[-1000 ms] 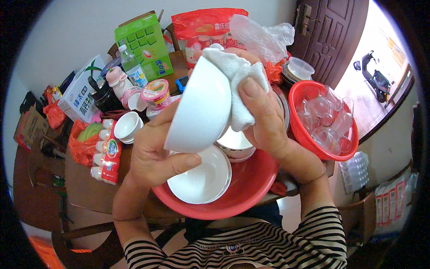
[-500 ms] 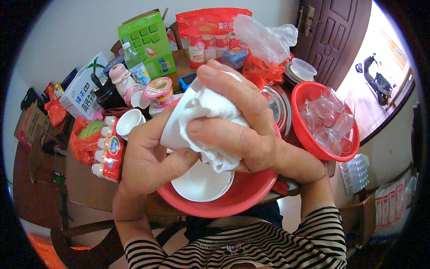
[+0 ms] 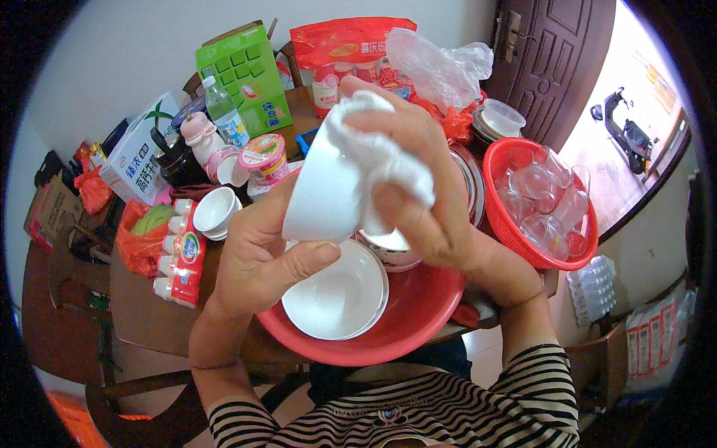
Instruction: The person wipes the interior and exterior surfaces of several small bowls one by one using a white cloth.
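A white bowl [image 3: 320,190] is tilted on its side above the red basin, gripped at its lower left by my left hand [image 3: 258,254], thumb along the near side. My right hand [image 3: 441,201] is closed on a white cloth [image 3: 377,149], which is bunched against the bowl's rim and opening. Part of the bowl's inside is hidden by the cloth and fingers. Beneath them, the red basin [image 3: 426,317] holds stacked white bowls [image 3: 332,295] and a patterned bowl [image 3: 396,257], partly covered by my right hand.
Right of the basin stands a red basket [image 3: 515,243] of clear glasses [image 3: 541,183]. Small stacked white bowls [image 3: 216,211] sit left, beside a pack of small bottles [image 3: 179,257]. Behind are a green box [image 3: 243,78], a water bottle [image 3: 224,112] and a red bag of paper cups [image 3: 343,45].
The bowl has turned so more of its white outer side shows. My right hand and the cloth have shifted right along its rim, uncovering the patterned bowl in the basin.
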Demonstrator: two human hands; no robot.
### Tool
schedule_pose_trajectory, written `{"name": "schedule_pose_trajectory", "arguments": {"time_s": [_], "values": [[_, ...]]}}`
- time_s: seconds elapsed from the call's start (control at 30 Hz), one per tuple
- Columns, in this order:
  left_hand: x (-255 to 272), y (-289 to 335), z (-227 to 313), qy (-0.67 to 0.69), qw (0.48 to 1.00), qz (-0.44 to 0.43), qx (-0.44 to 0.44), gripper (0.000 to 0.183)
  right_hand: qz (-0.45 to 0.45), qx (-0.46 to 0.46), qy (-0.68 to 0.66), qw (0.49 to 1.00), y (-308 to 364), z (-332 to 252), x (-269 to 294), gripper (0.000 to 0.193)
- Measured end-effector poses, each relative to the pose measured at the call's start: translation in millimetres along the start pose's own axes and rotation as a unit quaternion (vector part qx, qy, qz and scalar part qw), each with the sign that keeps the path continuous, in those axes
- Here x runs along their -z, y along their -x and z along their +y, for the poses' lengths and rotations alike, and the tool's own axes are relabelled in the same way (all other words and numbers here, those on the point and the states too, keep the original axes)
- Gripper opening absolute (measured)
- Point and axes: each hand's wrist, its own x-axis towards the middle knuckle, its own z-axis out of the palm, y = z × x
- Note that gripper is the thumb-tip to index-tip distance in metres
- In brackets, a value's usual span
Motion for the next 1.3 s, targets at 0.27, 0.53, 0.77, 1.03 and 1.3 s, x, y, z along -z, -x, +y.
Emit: {"name": "schedule_pose_trajectory", "arguments": {"time_s": [0.27,0.53,0.77,1.03,1.3], "values": [[-2,-2,-8,-0.069,0.997,0.025,-0.016,0.048,-0.066,0.148,0.188,0.969,1,-7,2,0.037],[-3,0,2,-0.087,0.996,0.002,0.005,0.046,0.047,-0.226,-0.268,0.935,-1,-9,-1,0.033],[-2,-3,-2,-0.049,0.998,0.014,-0.034,0.05,-0.061,0.182,0.189,0.963,1,-3,1,0.04],[2,1,0,-0.099,0.994,-0.014,-0.048,0.048,0.049,-0.239,-0.324,0.914,-1,-16,0,0.042],[1,-1,-3,-0.063,0.997,0.0,-0.054,0.063,0.105,-0.197,-0.336,0.915,5,-14,-13,0.043]]}}
